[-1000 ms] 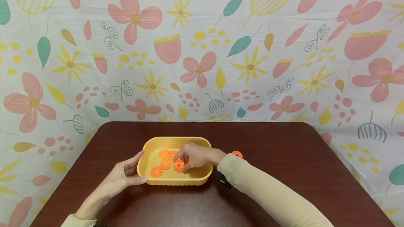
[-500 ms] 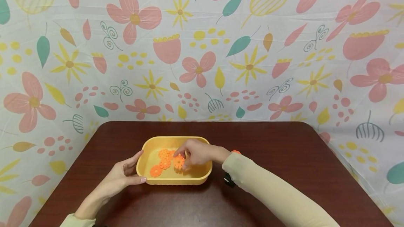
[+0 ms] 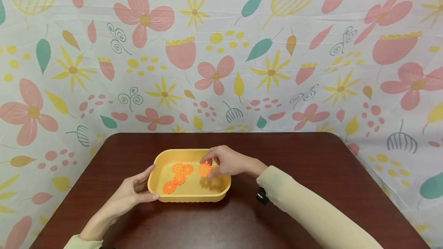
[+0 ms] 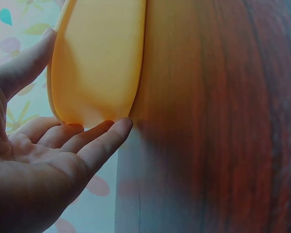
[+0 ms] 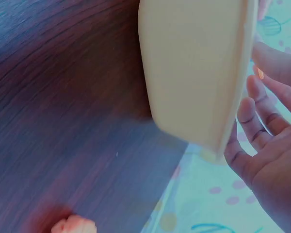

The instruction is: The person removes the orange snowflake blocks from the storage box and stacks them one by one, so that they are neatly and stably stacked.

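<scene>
A yellow plastic tub [image 3: 190, 199] stands on the table. My left hand [image 3: 125, 195] grips its left end, thumb at the front corner and fingers along the end wall; in the left wrist view the fingertips [image 4: 120, 127] touch the outer wall. Inside the tub lie several orange flower-shaped discs [image 3: 169, 187], close together in the left half. Over the right half, my right hand [image 3: 231, 161] pinches another orange flower-shaped disc [image 3: 205, 169] between thumb and fingers. Only a sliver of that disc shows in the right wrist view, where the tub's wall [image 5: 194, 73] fills the middle.
A dark red-brown wooden table [image 3: 297, 153] lies under everything. One more orange piece [image 5: 73, 225] lies on it to the right of the tub, hidden in the head view by the right arm. A flowered cloth [image 3: 221, 49] hangs behind the table.
My right hand has lifted the orange flower-shaped disc off the others and moved it up and to the right. The left hand keeps its hold on the tub.
</scene>
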Available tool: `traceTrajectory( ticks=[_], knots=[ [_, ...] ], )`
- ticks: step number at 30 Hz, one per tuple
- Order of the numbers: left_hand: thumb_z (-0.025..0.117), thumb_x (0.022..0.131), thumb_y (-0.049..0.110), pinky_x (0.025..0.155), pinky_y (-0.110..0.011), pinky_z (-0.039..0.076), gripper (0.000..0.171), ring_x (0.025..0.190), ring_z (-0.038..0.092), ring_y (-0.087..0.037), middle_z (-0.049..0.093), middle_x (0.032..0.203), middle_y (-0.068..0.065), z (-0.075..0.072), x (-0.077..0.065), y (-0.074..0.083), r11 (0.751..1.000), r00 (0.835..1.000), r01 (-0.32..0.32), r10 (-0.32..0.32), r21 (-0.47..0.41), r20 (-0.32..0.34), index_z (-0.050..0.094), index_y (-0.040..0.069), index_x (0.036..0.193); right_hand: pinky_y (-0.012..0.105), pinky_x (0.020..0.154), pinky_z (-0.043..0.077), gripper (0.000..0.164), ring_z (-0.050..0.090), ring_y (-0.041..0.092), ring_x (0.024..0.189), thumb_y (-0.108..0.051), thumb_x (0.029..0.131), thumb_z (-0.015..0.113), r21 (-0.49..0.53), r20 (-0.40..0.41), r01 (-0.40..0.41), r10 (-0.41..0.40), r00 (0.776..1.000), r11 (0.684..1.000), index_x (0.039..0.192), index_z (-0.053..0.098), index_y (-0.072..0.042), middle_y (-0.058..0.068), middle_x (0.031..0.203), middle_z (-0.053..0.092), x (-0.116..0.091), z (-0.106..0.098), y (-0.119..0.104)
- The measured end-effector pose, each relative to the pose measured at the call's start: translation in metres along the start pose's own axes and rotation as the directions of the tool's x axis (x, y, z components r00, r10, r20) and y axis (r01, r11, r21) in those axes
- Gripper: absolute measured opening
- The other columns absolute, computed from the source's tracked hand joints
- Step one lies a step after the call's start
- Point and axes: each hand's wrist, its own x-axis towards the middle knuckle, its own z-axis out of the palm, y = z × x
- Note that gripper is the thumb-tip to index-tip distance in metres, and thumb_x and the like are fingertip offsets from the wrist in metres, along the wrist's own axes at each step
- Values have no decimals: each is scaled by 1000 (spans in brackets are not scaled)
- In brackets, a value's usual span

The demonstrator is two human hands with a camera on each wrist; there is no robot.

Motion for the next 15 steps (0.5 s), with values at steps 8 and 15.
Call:
traceTrajectory(
  ticks=[8,15],
  knots=[
    [86,88,8,94,-30,56,100,145,41,-47,27,168,-23,0,-1,0,1000,1000,-6,6,11,5,25,4,167,26,62,40,46,47,20,65,-15,85,91,31,-84,-38,40,996,999,128,77,-10,5,95,64,-29,-19,2],
    [85,89,8,96,-26,53,99,147,38,-46,27,169,-21,-1,-1,0,1000,1000,-15,15,25,3,25,4,167,28,66,42,46,49,17,72,-16,85,92,57,-152,-68,76,985,996,128,77,-12,3,95,64,-54,-31,12]
  ],
)
